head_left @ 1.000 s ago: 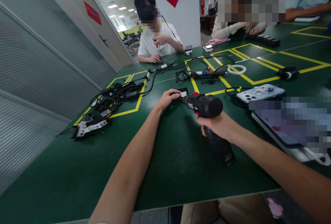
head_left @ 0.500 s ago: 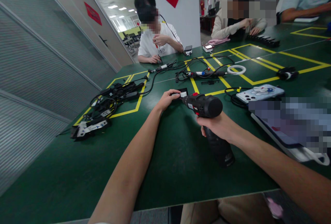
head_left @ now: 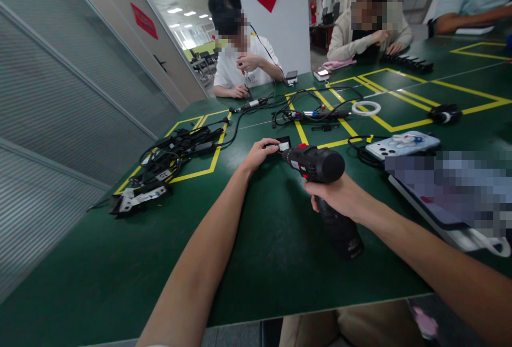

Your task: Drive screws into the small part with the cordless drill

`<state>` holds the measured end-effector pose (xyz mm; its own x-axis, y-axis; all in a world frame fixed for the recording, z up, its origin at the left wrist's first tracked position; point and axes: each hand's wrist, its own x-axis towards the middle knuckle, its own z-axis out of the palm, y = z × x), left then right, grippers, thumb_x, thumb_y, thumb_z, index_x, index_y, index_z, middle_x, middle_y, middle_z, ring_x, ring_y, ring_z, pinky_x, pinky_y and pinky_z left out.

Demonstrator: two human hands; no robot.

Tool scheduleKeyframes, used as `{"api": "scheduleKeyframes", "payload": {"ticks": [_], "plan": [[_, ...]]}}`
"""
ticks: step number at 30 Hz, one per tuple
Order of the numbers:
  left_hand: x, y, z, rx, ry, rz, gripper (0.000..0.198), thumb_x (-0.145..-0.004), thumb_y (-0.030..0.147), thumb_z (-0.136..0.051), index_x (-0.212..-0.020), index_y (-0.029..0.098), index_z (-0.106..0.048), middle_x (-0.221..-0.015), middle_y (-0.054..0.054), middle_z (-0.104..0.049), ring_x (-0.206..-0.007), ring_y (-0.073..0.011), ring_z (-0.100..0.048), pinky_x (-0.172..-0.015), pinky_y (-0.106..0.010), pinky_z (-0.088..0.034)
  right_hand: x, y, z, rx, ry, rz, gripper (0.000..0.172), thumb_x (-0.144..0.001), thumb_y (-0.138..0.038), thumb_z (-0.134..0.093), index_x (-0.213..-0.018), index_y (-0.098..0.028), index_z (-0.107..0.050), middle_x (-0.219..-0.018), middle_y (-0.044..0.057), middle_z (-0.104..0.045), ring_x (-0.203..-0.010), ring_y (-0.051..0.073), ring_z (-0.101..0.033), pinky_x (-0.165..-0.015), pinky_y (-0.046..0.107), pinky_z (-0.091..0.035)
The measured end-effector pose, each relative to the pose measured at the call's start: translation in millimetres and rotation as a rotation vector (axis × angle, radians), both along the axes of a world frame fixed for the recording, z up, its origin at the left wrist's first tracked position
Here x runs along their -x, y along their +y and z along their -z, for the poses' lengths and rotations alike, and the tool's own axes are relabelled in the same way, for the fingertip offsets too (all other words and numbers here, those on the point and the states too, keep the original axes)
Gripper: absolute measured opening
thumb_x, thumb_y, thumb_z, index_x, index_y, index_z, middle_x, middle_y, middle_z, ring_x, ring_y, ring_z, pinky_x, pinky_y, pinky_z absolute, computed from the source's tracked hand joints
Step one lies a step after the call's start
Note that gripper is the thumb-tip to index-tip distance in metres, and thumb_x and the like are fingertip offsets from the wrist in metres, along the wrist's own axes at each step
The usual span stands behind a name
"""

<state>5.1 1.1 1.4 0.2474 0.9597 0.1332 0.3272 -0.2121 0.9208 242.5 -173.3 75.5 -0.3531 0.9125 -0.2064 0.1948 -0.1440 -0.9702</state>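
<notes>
My right hand (head_left: pixel 334 193) is wrapped round the grip of a black cordless drill (head_left: pixel 316 163) with red details. The drill lies almost level, its chuck pointing left and away from me. At the chuck's tip is a small black part with a white patch (head_left: pixel 284 146), on the green table. My left hand (head_left: pixel 262 154) grips this part from the left, fingers closed against it. The drill covers some of the part, so where the bit meets it is hidden.
Tangled black cables (head_left: pixel 180 149) lie to the left by a black-and-white part (head_left: pixel 140 197). More cables (head_left: pixel 308 115) and a white ring (head_left: pixel 366 108) are ahead. On the right are a phone (head_left: pixel 402 145) and a blurred flat stack (head_left: pixel 444 197). Co-workers sit opposite.
Both my hands, the drill and the black part stay practically where they were. Across the table, one co-worker's head has shifted slightly.
</notes>
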Motion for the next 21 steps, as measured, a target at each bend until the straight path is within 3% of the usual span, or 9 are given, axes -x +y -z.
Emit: {"api": "scheduleKeyframes", "payload": {"ticks": [21], "plan": [[1.3, 1.4, 2.3, -0.044, 0.004, 0.006, 0.036, -0.069, 0.037, -0.066, -0.099, 0.019, -0.069, -0.099, -0.005, -0.067, -0.090, -0.0196, -0.059, -0.088, -0.035, -0.043, 0.0, -0.7, -1.5, 0.020, 0.030, 0.022, 0.010, -0.072, -0.023, -0.058, -0.080, -0.016, -0.055, -0.049, 0.001, -0.059, -0.046, 0.015, -0.057, -0.047, 0.025, -0.041]]}}
